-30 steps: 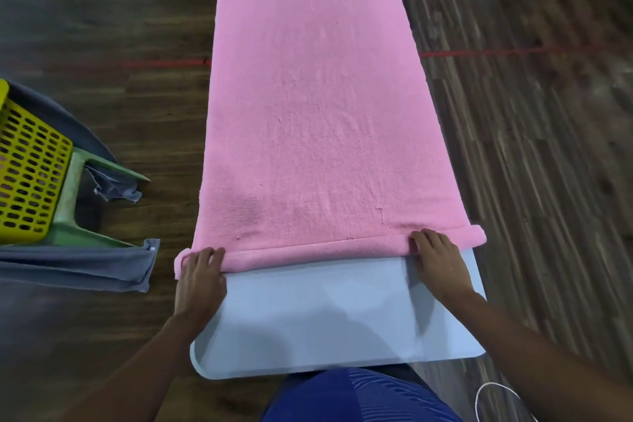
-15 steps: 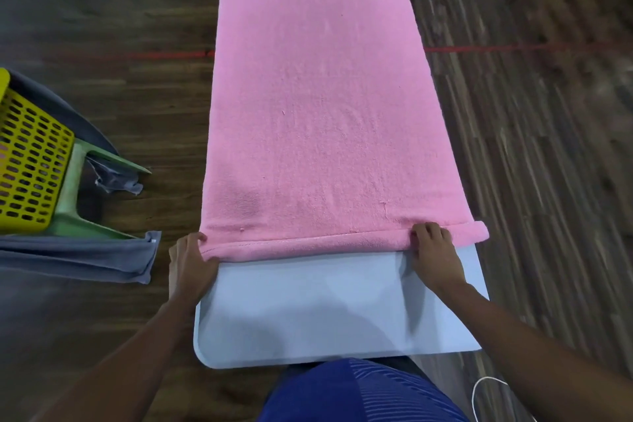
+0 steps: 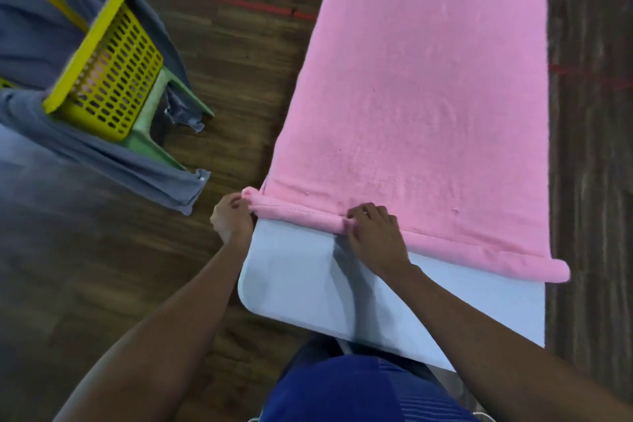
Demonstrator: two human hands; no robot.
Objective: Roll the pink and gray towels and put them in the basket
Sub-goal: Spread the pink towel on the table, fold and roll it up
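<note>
Fingers (image 3: 363, 214) of left hand (image 3: 232, 220), right hand (image 3: 375, 238) pinching pink towel (image 3: 428, 96) roll on bench (image 3: 294, 277); right end lying unheld, likely needing wider grip.

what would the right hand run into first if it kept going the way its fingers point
The right hand grips the rolled edge of the pink towel; straight on it would likely meet only the flat stretch of that towel.
</note>
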